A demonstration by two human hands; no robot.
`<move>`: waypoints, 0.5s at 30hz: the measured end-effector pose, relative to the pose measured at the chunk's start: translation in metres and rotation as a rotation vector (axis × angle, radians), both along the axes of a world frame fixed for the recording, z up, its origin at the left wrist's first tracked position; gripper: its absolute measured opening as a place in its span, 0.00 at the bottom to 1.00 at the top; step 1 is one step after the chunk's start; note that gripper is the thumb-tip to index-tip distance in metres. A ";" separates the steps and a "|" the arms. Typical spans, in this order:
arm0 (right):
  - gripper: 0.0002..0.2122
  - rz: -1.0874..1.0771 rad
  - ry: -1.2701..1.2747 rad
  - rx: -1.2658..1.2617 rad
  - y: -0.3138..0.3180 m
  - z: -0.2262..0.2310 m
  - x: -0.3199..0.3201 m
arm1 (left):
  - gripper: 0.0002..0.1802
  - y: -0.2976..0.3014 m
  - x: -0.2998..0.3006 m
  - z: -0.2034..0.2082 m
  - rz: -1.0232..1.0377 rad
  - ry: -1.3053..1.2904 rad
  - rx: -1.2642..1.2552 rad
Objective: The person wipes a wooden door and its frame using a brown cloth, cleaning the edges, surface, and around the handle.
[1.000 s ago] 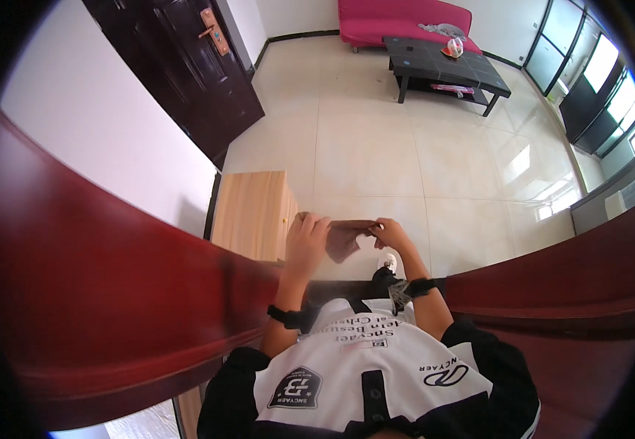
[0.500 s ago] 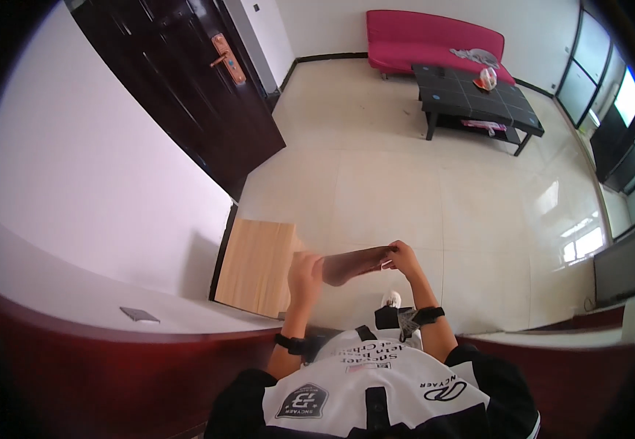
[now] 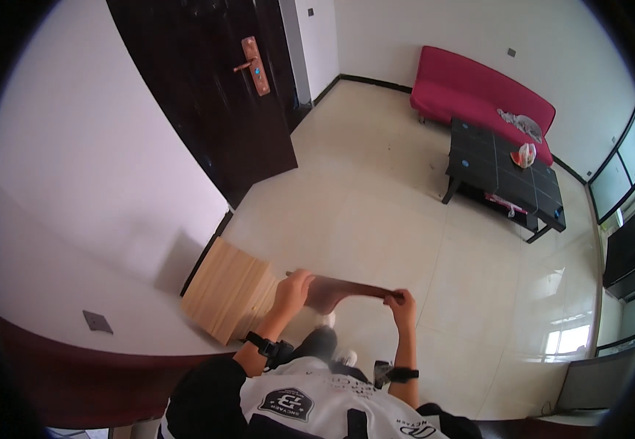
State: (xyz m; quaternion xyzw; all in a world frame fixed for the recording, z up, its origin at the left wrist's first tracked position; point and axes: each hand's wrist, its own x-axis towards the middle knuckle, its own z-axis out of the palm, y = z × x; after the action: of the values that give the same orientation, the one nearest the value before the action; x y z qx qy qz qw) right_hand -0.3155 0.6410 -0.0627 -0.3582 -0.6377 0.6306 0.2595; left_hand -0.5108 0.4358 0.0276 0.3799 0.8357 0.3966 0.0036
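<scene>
Two hands hold brown cloth; the white shirt bears dark lettering.

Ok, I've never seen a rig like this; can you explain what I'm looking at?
There is no robot here, just a person's bare hands. The wide camera sits on their head and looks down, so straight edges bend near the rim.

The left hand and right hand hold a thin brown piece between them, sagging; its exact kind is unclear. Beside the left hand stands a wooden cabinet.

Farther off, a red-and-white bundle lies on a low black table, in front of a pink-red sofa.
</scene>
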 end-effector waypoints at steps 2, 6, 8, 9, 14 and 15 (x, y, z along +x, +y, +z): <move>0.09 0.026 -0.102 -0.001 0.021 -0.003 0.006 | 0.05 0.032 -0.016 -0.004 -0.043 0.061 0.019; 0.09 0.041 -0.099 -0.068 0.069 -0.018 0.005 | 0.05 0.108 -0.045 -0.016 -0.129 0.126 0.057; 0.07 -0.007 -0.040 -0.128 0.101 -0.022 0.001 | 0.05 0.152 -0.063 -0.025 -0.175 0.120 0.105; 0.06 -0.034 -0.082 -0.116 0.118 -0.023 0.000 | 0.04 0.172 -0.070 -0.028 -0.211 0.110 0.056; 0.06 -0.115 -0.170 -0.010 0.222 -0.016 -0.043 | 0.04 0.273 -0.129 -0.026 -0.290 0.106 0.065; 0.06 -0.074 -0.228 0.018 0.237 -0.004 -0.062 | 0.05 0.282 -0.140 -0.017 -0.275 0.109 0.103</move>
State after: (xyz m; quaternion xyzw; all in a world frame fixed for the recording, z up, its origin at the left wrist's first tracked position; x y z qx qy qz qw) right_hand -0.3776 0.8781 -0.0668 -0.4485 -0.6550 0.5702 0.2115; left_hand -0.6513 0.7180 0.0102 0.5115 0.7533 0.4134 -0.0070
